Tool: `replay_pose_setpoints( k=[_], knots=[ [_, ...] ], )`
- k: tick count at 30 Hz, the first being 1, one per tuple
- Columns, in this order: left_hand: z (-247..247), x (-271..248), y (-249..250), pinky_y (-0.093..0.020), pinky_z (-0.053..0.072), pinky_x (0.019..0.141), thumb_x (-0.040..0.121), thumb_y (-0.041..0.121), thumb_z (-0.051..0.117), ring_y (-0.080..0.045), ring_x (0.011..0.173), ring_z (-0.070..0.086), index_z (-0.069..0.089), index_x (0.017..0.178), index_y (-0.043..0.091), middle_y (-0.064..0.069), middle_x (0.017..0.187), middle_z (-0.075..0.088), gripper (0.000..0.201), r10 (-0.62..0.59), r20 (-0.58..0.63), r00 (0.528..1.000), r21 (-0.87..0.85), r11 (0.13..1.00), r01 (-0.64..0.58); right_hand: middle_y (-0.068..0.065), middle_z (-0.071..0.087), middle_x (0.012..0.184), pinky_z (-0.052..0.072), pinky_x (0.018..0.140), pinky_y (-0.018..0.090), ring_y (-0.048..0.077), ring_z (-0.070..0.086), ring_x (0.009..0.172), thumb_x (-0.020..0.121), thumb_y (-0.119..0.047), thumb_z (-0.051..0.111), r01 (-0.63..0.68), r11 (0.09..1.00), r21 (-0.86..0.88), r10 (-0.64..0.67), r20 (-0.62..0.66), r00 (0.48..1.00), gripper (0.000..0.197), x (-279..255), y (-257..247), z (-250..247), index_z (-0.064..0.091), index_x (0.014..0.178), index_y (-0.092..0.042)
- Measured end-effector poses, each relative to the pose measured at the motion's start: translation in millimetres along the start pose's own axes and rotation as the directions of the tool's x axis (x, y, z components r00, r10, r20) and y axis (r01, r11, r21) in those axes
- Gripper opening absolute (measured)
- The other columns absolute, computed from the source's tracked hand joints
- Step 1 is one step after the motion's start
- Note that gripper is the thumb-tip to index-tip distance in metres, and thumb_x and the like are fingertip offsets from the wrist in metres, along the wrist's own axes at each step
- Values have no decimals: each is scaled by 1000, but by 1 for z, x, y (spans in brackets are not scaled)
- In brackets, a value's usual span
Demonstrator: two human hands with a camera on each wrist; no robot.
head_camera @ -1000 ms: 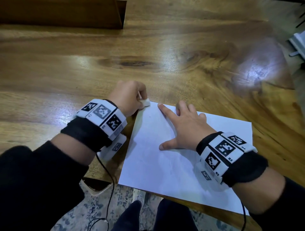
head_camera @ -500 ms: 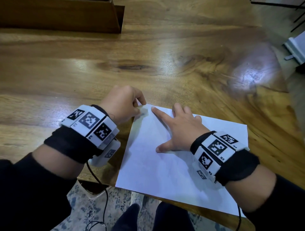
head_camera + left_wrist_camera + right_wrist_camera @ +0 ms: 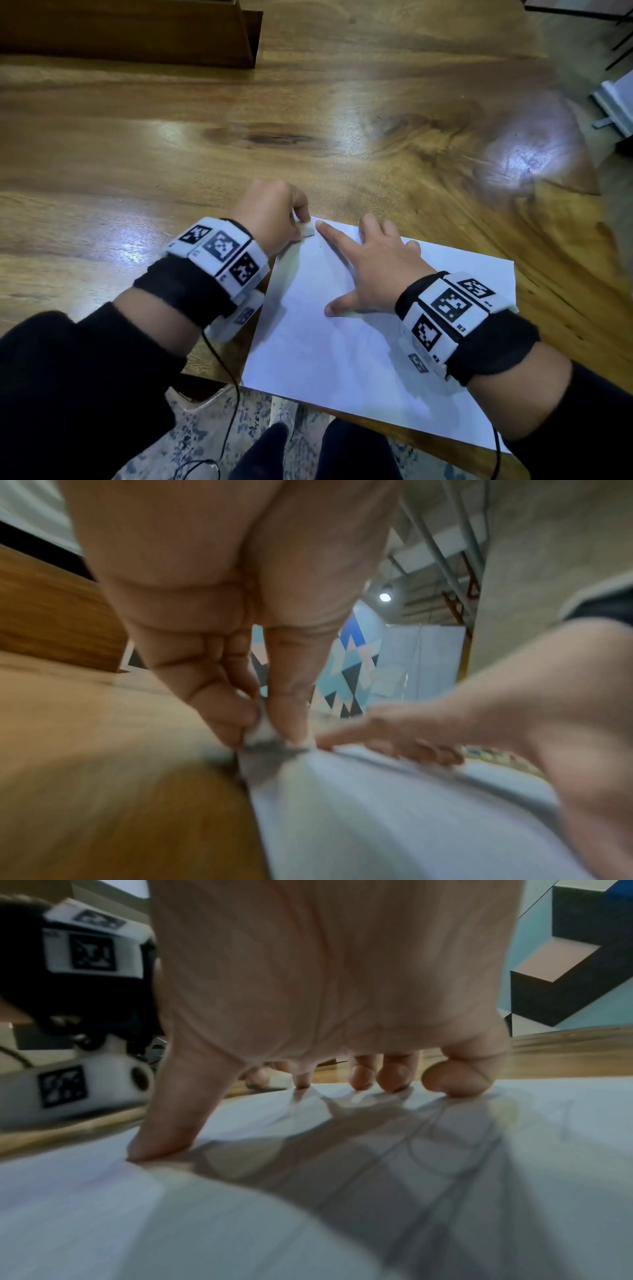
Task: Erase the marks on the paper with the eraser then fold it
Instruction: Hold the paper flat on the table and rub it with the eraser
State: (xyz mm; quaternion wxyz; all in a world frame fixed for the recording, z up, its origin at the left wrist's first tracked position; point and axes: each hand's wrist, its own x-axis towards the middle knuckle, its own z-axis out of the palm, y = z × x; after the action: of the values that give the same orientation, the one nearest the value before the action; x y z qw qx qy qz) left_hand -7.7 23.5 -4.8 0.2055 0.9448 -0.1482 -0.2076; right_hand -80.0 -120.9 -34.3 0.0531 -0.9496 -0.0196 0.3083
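Observation:
A white sheet of paper [image 3: 346,346] lies on the wooden table [image 3: 171,144], its near edge hanging over the table's front. My left hand [image 3: 274,219] pinches a small white eraser [image 3: 306,229] between thumb and fingers, its end on the paper's far left corner [image 3: 270,761]. In the left wrist view the eraser [image 3: 263,730] touches the sheet. My right hand [image 3: 373,270] lies flat on the paper with fingers spread, the index fingertip just beside the eraser. Faint pencil lines [image 3: 455,1150] show in the right wrist view, under and right of the palm.
A dark wooden box [image 3: 130,31] stands at the table's far left. A white object [image 3: 616,106] sits off the table at the right. A patterned rug [image 3: 212,428] and my legs lie below the table's front edge.
The left hand with the eraser has rubbed back and forth over the paper's far left corner. The right hand has stayed flat on the sheet.

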Motion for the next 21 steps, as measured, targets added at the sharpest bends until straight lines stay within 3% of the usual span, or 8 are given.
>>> replay_pose_setpoints(
  k=[2, 4, 6, 9, 11, 16, 18, 21],
  knots=[
    [6, -9, -5, -16, 36, 62, 72, 8, 70, -14, 71, 53, 70, 85, 14, 2, 69, 57, 14, 16, 23, 1000, 34, 999, -17, 0, 20, 124, 37, 88, 42, 23, 25, 115, 59, -72, 68, 3, 1000, -2, -3, -3, 1000, 114, 0, 0, 0, -10, 140, -53],
    [9, -24, -13, -12, 33, 47, 69, 14, 73, -6, 58, 48, 68, 70, 20, 7, 63, 57, 8, 25, 170, 985, 59, 998, -36, 0, 20, 125, 37, 88, 42, 23, 25, 116, 59, -72, 68, 6, 1000, 2, -6, -6, 1000, 114, 0, 0, 0, -9, 141, -53],
    [5, -27, -15, -7, 35, 45, 67, 16, 76, -4, 54, 47, 64, 62, 24, 9, 60, 58, 14, 13, 243, 970, 33, 999, -21, 1, 21, 125, 37, 88, 42, 24, 25, 116, 59, -71, 68, 8, 1000, 6, -8, -9, 1000, 114, -1, 0, 0, -8, 141, -53],
    [1, -7, -9, -16, 35, 61, 70, 12, 72, -15, 68, 52, 69, 84, 14, -2, 70, 62, 14, 16, 43, 999, 5, 1000, -16, 0, 22, 122, 36, 86, 41, 24, 26, 113, 59, -71, 68, 7, 1000, 5, -7, -13, 1000, 114, -1, 0, 0, -8, 141, -53],
    [4, -6, -6, -22, 36, 66, 73, 10, 69, -17, 72, 51, 67, 87, 12, -5, 76, 64, 14, 14, -18, 1000, 10, 1000, -14, 0, 22, 122, 36, 85, 41, 23, 26, 113, 59, -71, 68, 6, 1000, 8, -6, -13, 1000, 114, -1, 0, 0, -9, 141, -53],
    [5, -30, -19, -17, 36, 51, 68, 15, 74, -11, 59, 51, 66, 69, 19, 3, 62, 60, 9, 10, 318, 948, 18, 1000, -16, -1, 21, 124, 35, 87, 41, 23, 25, 116, 59, -72, 68, 11, 1000, 11, -11, -16, 1000, 114, -1, 0, 1, -8, 141, -53],
    [1, -16, -14, -20, 39, 56, 69, 17, 74, -14, 65, 56, 66, 71, 21, 0, 68, 64, 10, 6, 238, 971, 4, 1000, -7, 0, 21, 124, 34, 86, 41, 23, 24, 115, 59, -72, 68, 12, 1000, 6, -12, -18, 1000, 114, 0, 0, 1, -8, 141, -53],
    [3, -1, -2, -25, 43, 67, 72, 12, 70, -23, 76, 58, 66, 84, 12, -2, 69, 59, 12, 26, 47, 999, -5, 1000, -26, 0, 21, 123, 34, 84, 40, 24, 24, 115, 59, -72, 67, 8, 1000, 0, -8, -19, 1000, 114, 0, 0, 2, -10, 141, -54]
  ],
)
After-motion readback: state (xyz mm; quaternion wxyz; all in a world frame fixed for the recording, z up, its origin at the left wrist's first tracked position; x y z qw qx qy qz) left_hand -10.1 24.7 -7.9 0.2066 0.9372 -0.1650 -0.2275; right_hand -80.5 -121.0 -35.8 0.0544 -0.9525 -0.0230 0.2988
